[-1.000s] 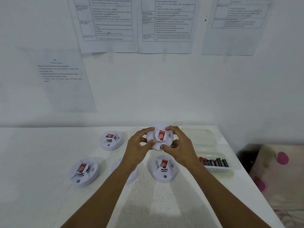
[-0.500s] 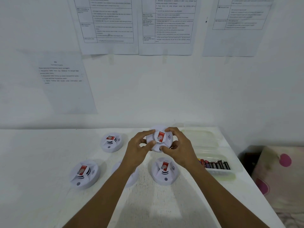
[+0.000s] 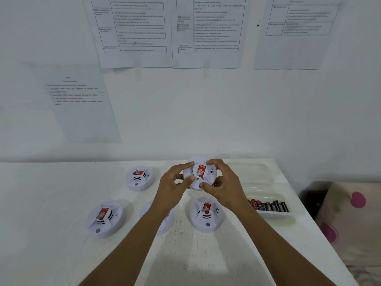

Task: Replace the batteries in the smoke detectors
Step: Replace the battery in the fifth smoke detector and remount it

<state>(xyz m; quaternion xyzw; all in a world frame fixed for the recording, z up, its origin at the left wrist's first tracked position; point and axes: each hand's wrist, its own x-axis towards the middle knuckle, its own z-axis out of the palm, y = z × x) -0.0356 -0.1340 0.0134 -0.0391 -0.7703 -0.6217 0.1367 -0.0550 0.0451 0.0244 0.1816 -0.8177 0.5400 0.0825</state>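
Held detector (image 3: 199, 172) unmoved; white table (image 3: 41, 193); papered wall (image 3: 185, 110); battery tray (image 3: 275, 214) right.

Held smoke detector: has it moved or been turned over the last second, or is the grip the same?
Nothing visibly changed. The left hand and right hand still grip the held smoke detector above the table, and no twist shows. The other detectors and the batteries lie where they were.
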